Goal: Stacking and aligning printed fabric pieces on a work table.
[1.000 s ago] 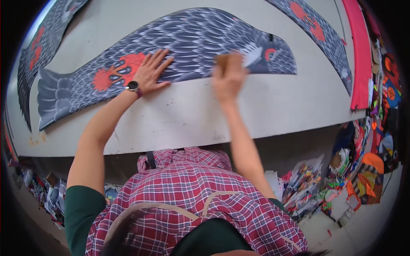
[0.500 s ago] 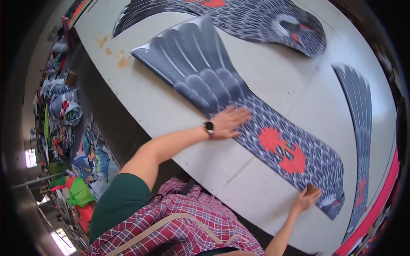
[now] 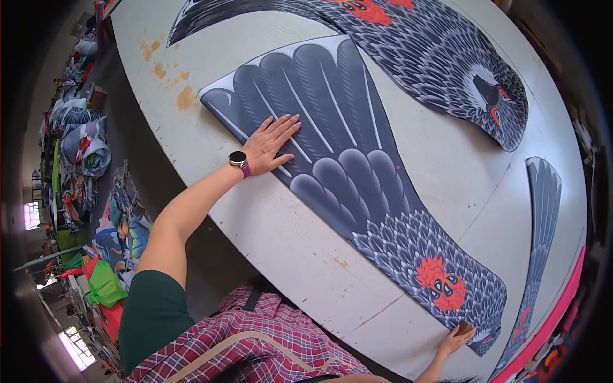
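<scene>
A bird-shaped printed fabric piece (image 3: 348,185) lies spread over the white table, with grey tail feathers at its far left end and a red patch towards its near right end. My left hand (image 3: 269,145) rests flat on the tail feathers near the left edge, fingers spread, a watch on its wrist. At the near right end my right hand (image 3: 452,341) is closed round a small brown block (image 3: 464,328) at the fabric's edge. How much of the block sits under the fingers is hidden.
A larger bird-printed fabric piece (image 3: 428,60) lies on the far side. To the right is a narrow printed strip (image 3: 541,217), beside the table's pink edge (image 3: 543,325). Piles of coloured cloth (image 3: 128,223) stand left of the white table (image 3: 185,134).
My left hand has slid from the feathered body up and left onto the tail. The right hand keeps its hold on the block near the same end. The view has shifted.
</scene>
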Motion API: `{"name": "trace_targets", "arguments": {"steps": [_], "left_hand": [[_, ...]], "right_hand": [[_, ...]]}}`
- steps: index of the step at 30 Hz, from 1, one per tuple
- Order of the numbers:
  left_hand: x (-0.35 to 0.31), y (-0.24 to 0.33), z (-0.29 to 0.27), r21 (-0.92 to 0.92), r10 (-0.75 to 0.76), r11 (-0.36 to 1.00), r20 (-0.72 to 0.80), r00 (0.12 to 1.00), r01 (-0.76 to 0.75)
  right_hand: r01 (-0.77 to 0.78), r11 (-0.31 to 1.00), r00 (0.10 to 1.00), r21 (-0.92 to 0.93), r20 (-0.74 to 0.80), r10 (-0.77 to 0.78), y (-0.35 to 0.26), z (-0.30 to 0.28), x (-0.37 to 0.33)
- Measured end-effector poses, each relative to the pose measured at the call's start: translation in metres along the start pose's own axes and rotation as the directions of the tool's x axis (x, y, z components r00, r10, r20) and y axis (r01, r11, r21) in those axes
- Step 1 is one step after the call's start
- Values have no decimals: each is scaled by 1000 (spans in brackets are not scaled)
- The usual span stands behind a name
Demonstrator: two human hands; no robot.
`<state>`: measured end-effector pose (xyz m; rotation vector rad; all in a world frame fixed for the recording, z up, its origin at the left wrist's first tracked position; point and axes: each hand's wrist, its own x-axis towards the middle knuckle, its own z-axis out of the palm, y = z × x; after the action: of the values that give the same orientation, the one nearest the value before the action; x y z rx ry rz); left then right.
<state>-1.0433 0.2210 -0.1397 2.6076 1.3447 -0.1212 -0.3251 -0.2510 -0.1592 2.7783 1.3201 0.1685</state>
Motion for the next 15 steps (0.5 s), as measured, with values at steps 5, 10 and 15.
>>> {"name": "trace_targets", "arguments": {"steps": [5,10,15], "left_hand": [[7,-7,5,-26,2,1000,20,1000,-2],[10,-5,8,-46,-6,999,19,1000,7],[8,2,10,-19,-11,1000,4,1000,11]], "right_hand": [[-23,1000,998,-6,52,24,-4,2,2],[-16,1000,999,-7,36,16,-2,8,5],[-26,999,999,-18,36,26,7,10,3]]}}
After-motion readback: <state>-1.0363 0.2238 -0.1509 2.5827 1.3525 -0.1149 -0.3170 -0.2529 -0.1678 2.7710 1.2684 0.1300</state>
